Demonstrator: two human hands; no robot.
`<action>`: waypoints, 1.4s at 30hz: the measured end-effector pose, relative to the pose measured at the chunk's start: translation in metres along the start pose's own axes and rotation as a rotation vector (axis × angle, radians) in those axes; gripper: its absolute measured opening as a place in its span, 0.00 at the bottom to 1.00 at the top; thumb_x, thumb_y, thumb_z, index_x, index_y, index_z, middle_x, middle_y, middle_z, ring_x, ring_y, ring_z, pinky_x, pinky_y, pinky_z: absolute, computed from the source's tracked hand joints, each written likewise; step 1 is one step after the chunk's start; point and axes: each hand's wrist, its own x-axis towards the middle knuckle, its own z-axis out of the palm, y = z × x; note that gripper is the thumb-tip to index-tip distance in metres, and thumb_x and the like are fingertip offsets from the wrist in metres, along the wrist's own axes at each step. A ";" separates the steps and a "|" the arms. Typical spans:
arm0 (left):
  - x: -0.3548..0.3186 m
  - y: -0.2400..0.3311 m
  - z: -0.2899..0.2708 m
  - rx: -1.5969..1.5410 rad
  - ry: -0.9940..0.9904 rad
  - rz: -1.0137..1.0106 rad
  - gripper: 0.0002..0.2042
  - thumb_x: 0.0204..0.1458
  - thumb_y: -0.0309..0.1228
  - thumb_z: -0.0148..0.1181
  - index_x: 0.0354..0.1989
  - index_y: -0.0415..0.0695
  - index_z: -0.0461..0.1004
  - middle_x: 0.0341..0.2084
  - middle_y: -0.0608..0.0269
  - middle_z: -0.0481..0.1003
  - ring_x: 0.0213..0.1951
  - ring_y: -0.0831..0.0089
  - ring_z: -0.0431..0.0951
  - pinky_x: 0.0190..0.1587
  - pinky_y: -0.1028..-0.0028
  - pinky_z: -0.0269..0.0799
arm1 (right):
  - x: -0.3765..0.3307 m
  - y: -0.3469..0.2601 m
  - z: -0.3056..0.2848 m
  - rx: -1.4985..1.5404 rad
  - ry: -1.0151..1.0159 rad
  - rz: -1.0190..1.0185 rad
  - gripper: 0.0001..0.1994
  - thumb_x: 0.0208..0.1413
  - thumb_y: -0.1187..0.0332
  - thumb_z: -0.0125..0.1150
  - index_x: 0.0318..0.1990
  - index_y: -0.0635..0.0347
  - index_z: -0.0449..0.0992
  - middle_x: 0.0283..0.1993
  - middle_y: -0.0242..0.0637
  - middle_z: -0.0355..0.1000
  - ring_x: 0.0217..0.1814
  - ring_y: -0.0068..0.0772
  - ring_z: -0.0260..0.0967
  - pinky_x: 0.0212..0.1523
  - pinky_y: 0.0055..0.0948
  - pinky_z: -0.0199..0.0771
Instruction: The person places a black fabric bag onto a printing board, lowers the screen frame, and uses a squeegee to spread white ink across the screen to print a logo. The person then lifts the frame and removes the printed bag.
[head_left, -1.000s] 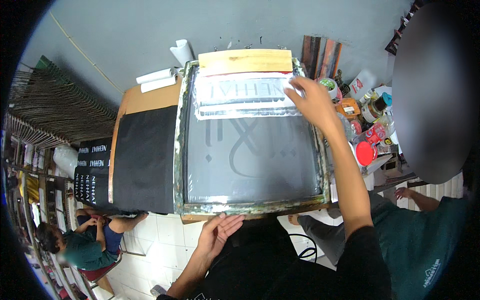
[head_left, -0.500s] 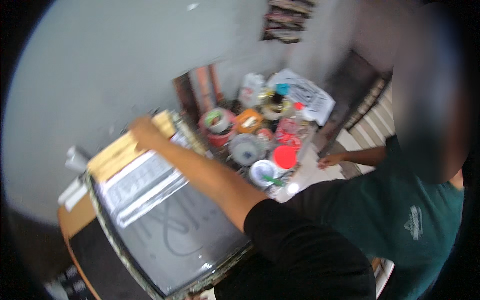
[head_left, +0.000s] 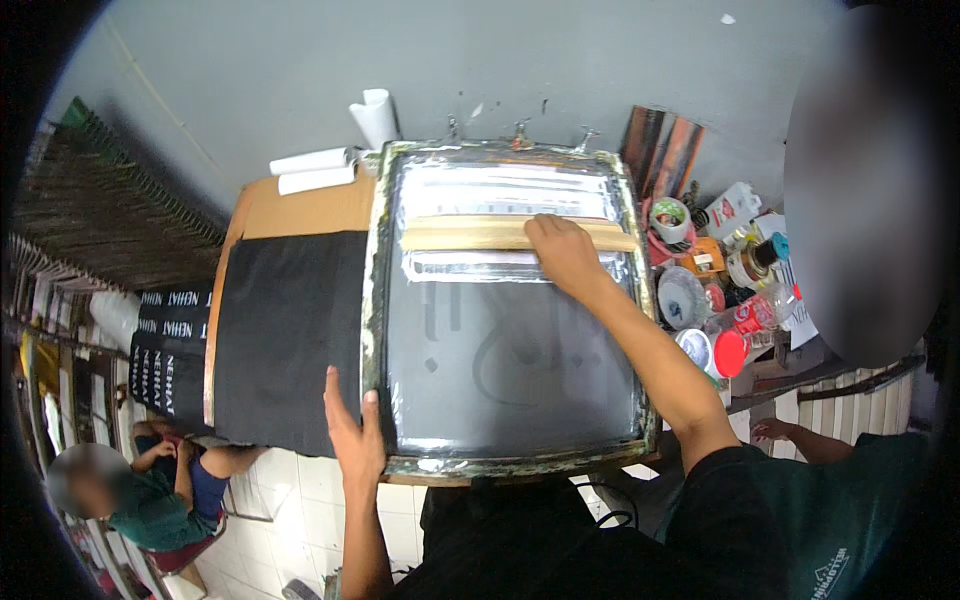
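Squeegee slides down from 12 o'clock on the screen.
Tub at 3 has pale goop; right hand gripping the squeegee, left hand open at 8.

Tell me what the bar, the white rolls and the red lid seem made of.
Bar: most likely wood, smooth and unpainted-looking, from its pale yellow-tan colour. White rolls: probably matte paper, though plastic film is possible; they look like thin, curled sheets. Red lid: likely plastic, being evenly coloured and smooth-looking.
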 end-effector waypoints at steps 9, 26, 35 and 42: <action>-0.007 0.001 -0.003 0.070 -0.034 0.046 0.32 0.66 0.42 0.53 0.69 0.29 0.57 0.71 0.36 0.58 0.72 0.42 0.56 0.76 0.51 0.44 | 0.013 -0.013 -0.069 0.111 -0.223 0.149 0.15 0.59 0.59 0.65 0.45 0.57 0.73 0.31 0.48 0.78 0.37 0.57 0.78 0.38 0.52 0.75; 0.035 0.032 0.003 0.015 -0.064 0.159 0.31 0.64 0.39 0.56 0.70 0.31 0.59 0.73 0.43 0.57 0.74 0.44 0.54 0.77 0.54 0.42 | 0.047 0.012 -0.017 0.004 -0.206 0.097 0.12 0.52 0.72 0.62 0.44 0.64 0.72 0.36 0.49 0.78 0.41 0.51 0.79 0.44 0.46 0.79; 0.259 0.133 0.067 0.213 0.041 0.875 0.32 0.55 0.34 0.67 0.67 0.38 0.65 0.64 0.43 0.69 0.64 0.45 0.70 0.67 0.58 0.64 | 0.123 0.070 -0.035 0.111 -0.297 0.155 0.22 0.52 0.58 0.69 0.53 0.59 0.79 0.41 0.52 0.81 0.47 0.56 0.79 0.50 0.51 0.77; 0.328 0.157 0.107 0.399 -0.344 0.587 0.17 0.47 0.33 0.71 0.44 0.38 0.81 0.34 0.44 0.82 0.41 0.49 0.83 0.47 0.58 0.76 | 0.100 0.089 -0.021 -0.066 -0.267 0.408 0.29 0.43 0.37 0.72 0.38 0.55 0.85 0.33 0.45 0.82 0.39 0.48 0.81 0.41 0.45 0.78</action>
